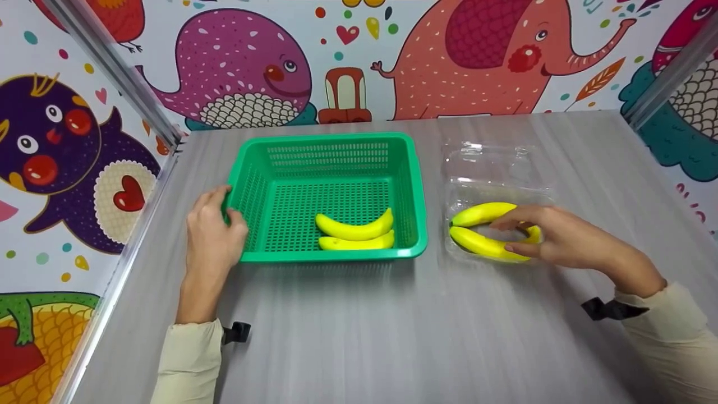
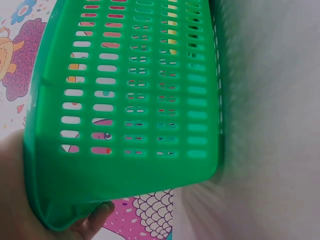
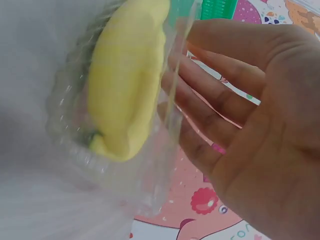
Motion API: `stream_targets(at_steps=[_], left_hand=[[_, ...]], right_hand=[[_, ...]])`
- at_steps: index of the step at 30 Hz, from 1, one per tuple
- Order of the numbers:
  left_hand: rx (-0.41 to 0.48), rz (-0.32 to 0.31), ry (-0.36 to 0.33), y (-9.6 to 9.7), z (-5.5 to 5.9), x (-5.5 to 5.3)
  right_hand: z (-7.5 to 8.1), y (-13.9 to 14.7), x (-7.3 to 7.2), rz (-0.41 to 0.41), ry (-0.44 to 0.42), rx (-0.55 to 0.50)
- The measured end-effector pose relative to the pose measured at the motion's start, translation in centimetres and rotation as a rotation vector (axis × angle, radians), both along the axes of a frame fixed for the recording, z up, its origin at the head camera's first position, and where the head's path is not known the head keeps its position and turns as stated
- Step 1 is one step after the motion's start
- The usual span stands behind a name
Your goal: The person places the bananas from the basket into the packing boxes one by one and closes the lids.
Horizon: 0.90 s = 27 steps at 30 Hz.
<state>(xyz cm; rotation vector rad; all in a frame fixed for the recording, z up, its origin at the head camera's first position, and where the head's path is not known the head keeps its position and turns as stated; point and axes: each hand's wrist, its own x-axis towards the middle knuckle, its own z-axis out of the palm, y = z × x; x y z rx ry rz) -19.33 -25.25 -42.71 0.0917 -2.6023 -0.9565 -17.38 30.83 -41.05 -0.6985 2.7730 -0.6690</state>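
Note:
My left hand grips the left rim of a green plastic basket. The left wrist view shows its slotted side wall close up, with fingertips past the corner. Inside the basket, near the front, lie two yellow bananas, one curved banana behind another banana. My right hand hovers over an open clear plastic clamshell box, thumb and fingers spread apart. Two bananas lie in the box, a rear banana and a front banana; the hand partly covers their right ends.
A grey wood-grain table bears everything. Cartoon-printed panels stand behind it and at the sides, with metal posts at the corners. The clear lid of the box lies folded back towards the rear panel.

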Motion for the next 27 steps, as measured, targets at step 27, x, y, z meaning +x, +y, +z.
stream_targets(at_steps=[27], left_hand=[[0.011, -0.001, -0.005, 0.0, 0.0, 0.0]], right_hand=[[1.3, -6.8, -1.7, 0.073, 0.194, -0.170]])
